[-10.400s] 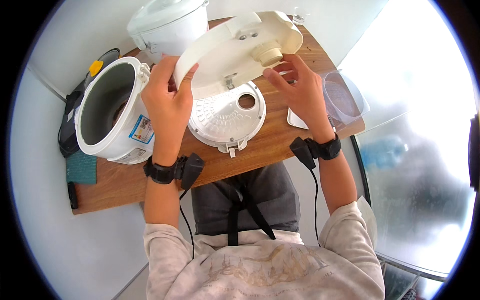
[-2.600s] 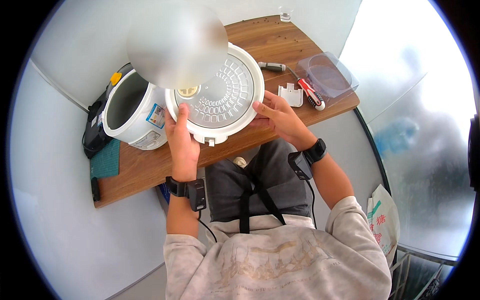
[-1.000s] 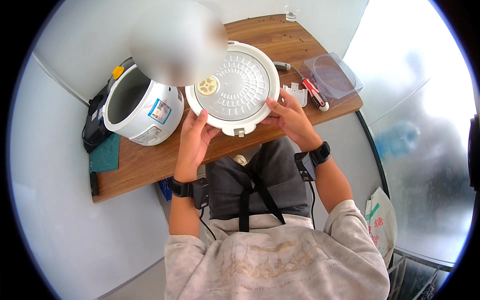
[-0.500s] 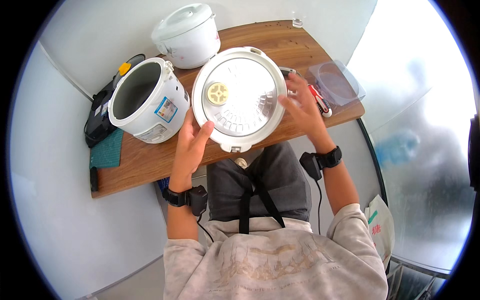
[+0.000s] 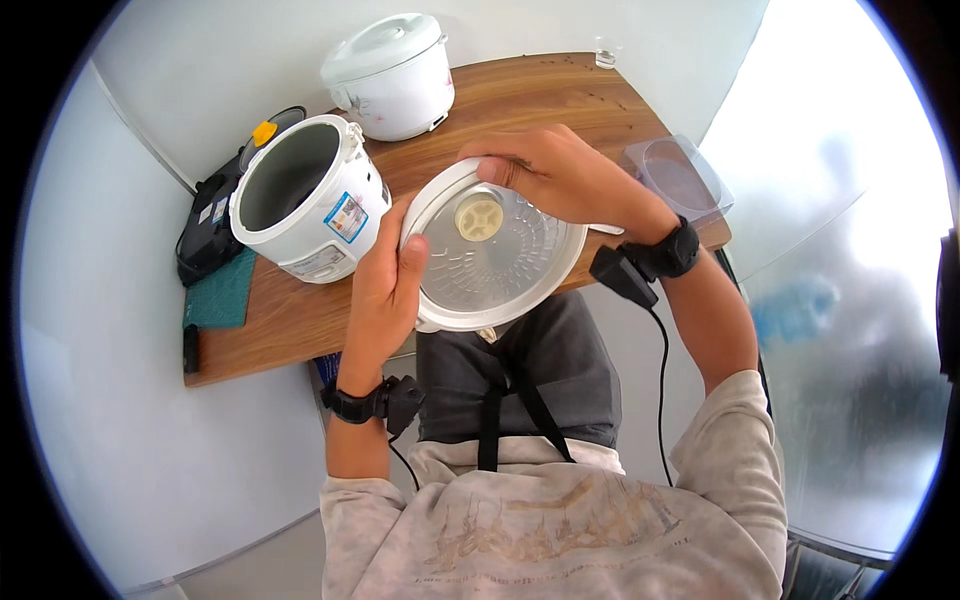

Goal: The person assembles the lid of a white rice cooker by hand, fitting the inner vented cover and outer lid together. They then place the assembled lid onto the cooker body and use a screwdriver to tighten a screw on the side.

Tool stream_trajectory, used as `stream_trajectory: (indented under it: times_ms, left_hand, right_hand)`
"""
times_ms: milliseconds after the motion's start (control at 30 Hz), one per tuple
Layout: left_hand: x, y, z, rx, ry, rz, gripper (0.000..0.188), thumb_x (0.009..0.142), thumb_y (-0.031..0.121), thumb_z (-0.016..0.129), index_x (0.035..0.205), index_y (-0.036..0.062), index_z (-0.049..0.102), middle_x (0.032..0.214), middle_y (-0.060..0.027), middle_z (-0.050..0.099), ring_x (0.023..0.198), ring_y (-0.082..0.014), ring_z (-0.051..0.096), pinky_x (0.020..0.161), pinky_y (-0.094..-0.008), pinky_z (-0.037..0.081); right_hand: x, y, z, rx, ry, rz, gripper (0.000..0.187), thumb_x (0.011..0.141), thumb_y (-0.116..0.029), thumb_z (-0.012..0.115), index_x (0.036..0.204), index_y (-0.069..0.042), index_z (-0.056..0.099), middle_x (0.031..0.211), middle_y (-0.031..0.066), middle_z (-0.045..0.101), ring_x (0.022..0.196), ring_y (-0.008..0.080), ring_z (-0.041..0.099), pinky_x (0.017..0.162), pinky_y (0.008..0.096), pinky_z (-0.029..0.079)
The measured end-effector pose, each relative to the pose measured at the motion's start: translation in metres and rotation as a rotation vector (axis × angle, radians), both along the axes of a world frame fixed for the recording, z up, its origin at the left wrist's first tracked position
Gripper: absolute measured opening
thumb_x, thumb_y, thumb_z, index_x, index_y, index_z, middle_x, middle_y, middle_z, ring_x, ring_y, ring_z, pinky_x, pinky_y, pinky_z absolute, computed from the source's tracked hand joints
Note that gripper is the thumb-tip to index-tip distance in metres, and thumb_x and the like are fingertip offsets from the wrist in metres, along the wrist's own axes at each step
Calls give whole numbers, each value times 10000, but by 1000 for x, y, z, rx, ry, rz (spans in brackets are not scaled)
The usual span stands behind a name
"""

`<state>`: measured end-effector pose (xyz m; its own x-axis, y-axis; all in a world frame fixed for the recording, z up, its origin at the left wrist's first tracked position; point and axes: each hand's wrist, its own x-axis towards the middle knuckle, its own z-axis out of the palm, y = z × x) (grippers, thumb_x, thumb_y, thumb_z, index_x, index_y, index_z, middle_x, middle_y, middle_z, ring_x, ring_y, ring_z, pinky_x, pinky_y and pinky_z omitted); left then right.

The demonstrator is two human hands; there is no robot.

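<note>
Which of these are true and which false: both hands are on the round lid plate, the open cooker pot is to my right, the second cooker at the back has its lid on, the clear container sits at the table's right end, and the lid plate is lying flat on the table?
1. Both hands are on the round lid plate. True: the left hand grips its left rim, and the right hand lies over its top edge.
2. The open cooker pot is to the right. False: it stands left of the plate.
3. The closed cooker at the back has its lid on. True.
4. The clear container sits at the right end of the table. True.
5. The lid plate lies flat on the table. False: it is held up over the table's near edge.
</note>
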<state>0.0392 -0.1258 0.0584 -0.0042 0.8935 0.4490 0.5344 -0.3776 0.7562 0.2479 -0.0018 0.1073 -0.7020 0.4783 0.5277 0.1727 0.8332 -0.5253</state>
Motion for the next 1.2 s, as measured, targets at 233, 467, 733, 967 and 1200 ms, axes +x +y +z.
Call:
stream_trajectory:
  times_ms: [233,467,733,967,1200]
  left_hand:
    - [4,4,-1,121,34,96,423,1062,338,432,1300,3,528,1030,-161,659,911,-208,618,836,-314,474]
    - [6,11,10,190,128,112,338,1019,276,543,1226,18,608,899,-143,690,708,-170,622,669,-284,490]
    - [6,29,18,34,-57,133,423,929,334,681,1189,1,659,964,-129,729,748,-128,653,684,-251,503]
    - [1,52,18,-162,-115,173,491,881,424,728,1112,-8,698,861,-99,730,727,-113,660,636,-236,501]
    - [-8,65,8,-307,191,263,641,846,608,666,991,-14,728,730,-120,717,673,-209,703,638,-295,527]
  right_hand:
    - [-4,-10,-11,8,120,-108,246,940,-197,606,1083,-13,683,921,200,692,843,388,641,729,406,511]
    - [0,-11,-26,-32,167,-143,277,979,-202,576,1156,-3,654,1006,170,700,856,302,669,779,356,520]
    - [1,-6,-36,-165,224,-247,266,985,-212,564,1102,2,668,908,206,691,813,362,662,744,396,513]
    - [-1,10,-54,-228,214,-336,269,988,-223,557,1085,3,666,886,226,681,792,382,658,720,398,510]
    - [0,27,-75,-191,222,-395,273,987,-225,545,1067,8,664,864,237,675,808,409,648,734,419,506]
